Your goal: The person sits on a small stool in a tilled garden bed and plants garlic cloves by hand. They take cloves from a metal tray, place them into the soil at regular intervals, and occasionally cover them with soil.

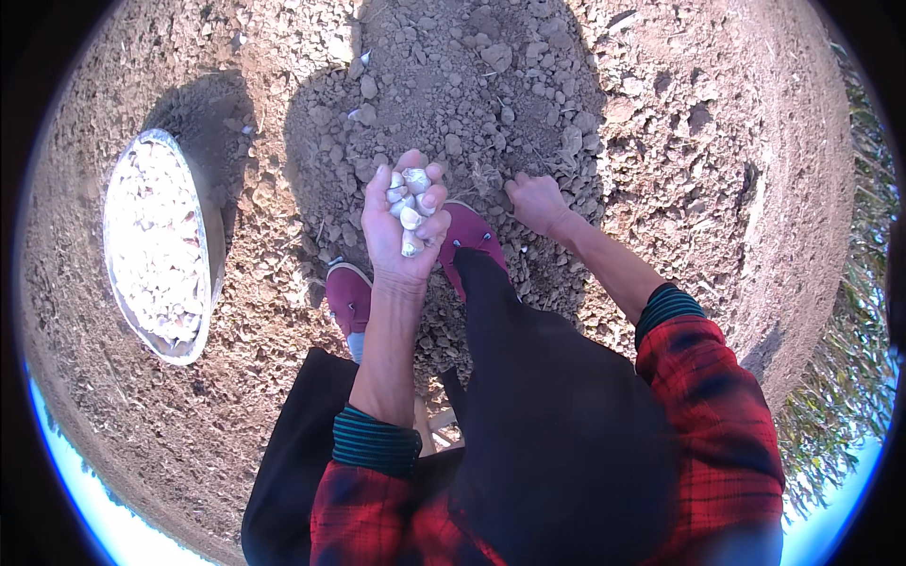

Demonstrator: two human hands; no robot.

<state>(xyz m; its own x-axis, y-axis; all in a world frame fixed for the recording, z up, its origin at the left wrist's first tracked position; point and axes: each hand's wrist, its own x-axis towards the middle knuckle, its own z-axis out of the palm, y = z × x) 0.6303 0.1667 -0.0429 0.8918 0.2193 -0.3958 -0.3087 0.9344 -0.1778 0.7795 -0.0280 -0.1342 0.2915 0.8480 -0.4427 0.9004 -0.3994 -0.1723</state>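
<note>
The left hand [385, 236] is turned palm up, its fingers curled in around a small heap of garlic cloves [411, 204], so that it is clamped loosely on them. The cloves are whitish with purplish-brown tints, and they lie against one another from the fingers down to the heel of the palm. The right hand [538, 205] is lowered to the loose, clumpy soil [472, 104], with its knuckles up and its fingers bent together toward the ground. The fingertips are hidden, so it cannot be told whether they are pinched on anything.

To the person's left, an oval container [209, 274] with a pale rim stands on the ground, filled with many more whitish cloves [156, 236] that look overexposed in the sun. A few small pale pieces [365, 58] lie scattered on the shaded soil ahead.

Below the hands are two maroon shoes: the right shoe [477, 231] is just beside the left hand in the view, and the left shoe [347, 300] is nearer the container. Dark trousers [566, 406] and red plaid sleeves [717, 415] with striped cuffs [668, 311] fill the lower part. Green plants [864, 292] line the far right.
</note>
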